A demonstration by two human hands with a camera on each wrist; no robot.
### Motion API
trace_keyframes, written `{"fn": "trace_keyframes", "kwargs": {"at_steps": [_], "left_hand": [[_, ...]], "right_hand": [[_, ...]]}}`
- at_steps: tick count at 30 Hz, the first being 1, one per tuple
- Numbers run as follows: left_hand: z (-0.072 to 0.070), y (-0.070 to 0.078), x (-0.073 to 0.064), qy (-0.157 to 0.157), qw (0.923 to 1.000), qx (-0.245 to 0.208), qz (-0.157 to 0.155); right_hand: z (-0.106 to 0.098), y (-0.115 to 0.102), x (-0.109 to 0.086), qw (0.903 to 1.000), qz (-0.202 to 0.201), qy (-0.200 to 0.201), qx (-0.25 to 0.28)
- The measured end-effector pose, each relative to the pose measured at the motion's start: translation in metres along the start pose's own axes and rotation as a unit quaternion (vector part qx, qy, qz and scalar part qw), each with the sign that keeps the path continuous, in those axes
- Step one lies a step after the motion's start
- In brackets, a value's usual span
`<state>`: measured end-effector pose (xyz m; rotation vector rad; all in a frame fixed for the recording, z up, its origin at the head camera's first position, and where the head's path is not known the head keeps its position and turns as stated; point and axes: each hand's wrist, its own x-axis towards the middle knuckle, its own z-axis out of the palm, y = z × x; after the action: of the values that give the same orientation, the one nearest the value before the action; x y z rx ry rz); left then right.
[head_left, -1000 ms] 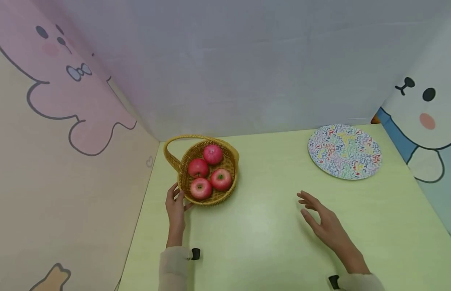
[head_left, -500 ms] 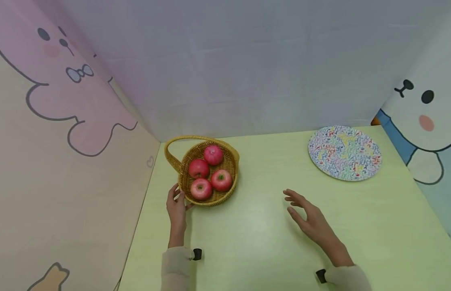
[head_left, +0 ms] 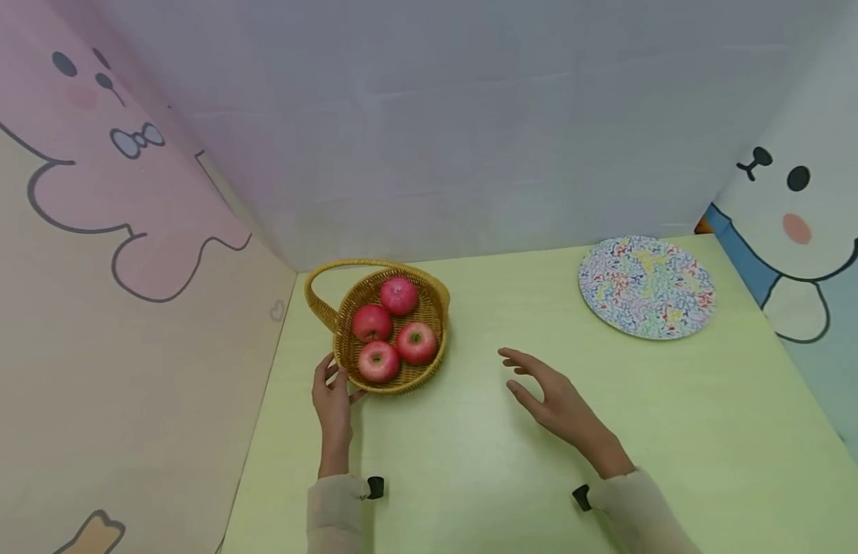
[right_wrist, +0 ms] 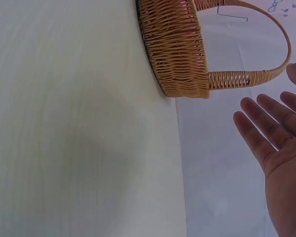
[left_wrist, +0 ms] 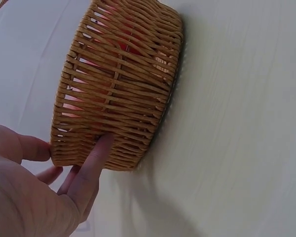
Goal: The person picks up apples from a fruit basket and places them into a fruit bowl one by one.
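Several red apples lie in a round wicker basket at the left of the table, its handle arching out to the far left. The rearmost round fruit looks pinker. My left hand touches the basket's near left side. In the left wrist view, the thumb meets the rim and the spread fingers rest against the woven outer wall. My right hand hovers over the table to the right of the basket, fingers loosely extended and holding nothing.
A round plate with a multicoloured speckled pattern lies at the back right of the pale green table. A grey-white back wall and printed cartoon side walls enclose the table.
My right hand has moved left across the table, nearer the basket. The left hand keeps its place at the basket, and the basket, fruit and plate stay where they were.
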<state>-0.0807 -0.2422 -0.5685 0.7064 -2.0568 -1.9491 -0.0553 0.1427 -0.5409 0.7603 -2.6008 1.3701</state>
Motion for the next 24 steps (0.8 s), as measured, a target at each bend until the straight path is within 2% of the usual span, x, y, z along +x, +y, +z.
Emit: {"fn": "trace_keyframes", "kwargs": {"at_steps": [10,19,24], "left_hand": [[0.004,-0.006,-0.006,-0.006,0.9996,-0.018,-0.02],[0.008,-0.01,-0.011,0.01,0.9992,-0.036,-0.009],[0.01,-0.009,-0.012,0.011,0.9992,-0.038,-0.011]], "right_hand": [[0.021,-0.011,0.033,0.9986,-0.044,-0.028,0.01],[0.045,-0.016,0.058,0.9958,-0.081,-0.043,0.004],[0.057,-0.018,0.073,0.9946,-0.088,-0.054,0.004]]}}
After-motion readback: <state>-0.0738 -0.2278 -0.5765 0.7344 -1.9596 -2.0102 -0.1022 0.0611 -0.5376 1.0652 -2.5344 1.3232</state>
